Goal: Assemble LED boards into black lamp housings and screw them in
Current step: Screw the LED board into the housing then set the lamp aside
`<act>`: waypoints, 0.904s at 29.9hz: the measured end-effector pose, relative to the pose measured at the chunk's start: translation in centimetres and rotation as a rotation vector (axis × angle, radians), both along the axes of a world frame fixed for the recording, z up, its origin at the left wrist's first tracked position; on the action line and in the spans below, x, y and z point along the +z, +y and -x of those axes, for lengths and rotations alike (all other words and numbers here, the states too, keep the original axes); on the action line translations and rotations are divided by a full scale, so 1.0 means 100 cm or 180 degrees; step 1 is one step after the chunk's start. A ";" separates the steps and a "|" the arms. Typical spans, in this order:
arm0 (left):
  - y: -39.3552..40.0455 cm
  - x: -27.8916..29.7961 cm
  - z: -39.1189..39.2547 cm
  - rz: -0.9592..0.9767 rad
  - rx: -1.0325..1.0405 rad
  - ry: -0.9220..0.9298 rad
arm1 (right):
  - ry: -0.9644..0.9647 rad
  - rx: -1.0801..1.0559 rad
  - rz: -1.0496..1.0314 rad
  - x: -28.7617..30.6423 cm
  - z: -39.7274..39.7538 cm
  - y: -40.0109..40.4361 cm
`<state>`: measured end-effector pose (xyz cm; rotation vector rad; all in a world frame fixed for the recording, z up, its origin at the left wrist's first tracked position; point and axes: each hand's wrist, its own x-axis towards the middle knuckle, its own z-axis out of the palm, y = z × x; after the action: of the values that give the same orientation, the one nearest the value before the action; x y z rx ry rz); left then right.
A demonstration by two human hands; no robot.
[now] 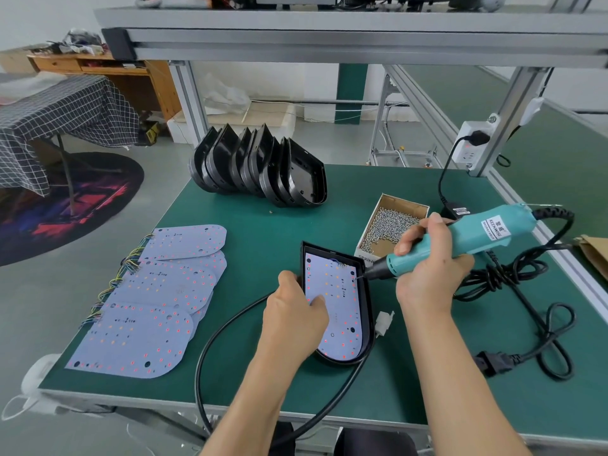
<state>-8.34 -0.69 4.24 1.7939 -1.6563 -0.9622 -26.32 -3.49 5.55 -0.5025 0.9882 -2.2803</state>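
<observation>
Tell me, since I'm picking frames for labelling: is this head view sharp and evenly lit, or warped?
Head view: lighting soft and even, shadows faint; the LED board in the housing is sharp, as is the screwdriver; wide-angle bending curves the frame rails and table edge; mild glare on the stacked housings.

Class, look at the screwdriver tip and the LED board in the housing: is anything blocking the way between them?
Nothing visible: the screwdriver tip already meets the LED board at its right edge, inside the housing. The left hand holds the opposite side.
</observation>
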 end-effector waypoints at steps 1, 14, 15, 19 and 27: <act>0.000 0.000 0.000 0.0003 0.0003 0.0002 | 0.0004 -0.0009 0.0006 0.000 0.000 0.000; 0.000 0.000 0.002 0.0049 0.0038 0.0037 | 0.0065 -0.0031 0.0012 -0.002 -0.001 0.002; 0.001 0.000 0.002 0.0062 0.0041 0.0038 | 0.0068 -0.0036 0.0020 -0.001 -0.002 0.002; 0.002 0.001 0.002 0.0074 0.0059 0.0023 | 0.0089 -0.0019 0.0046 0.000 -0.004 0.002; 0.001 0.002 0.003 0.0067 0.0062 0.0009 | 0.0216 -0.0021 0.0107 0.005 -0.009 0.004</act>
<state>-8.66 -0.54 4.42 1.7907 -1.6383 -0.9351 -25.41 -3.09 6.04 -0.5952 0.9871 -2.3026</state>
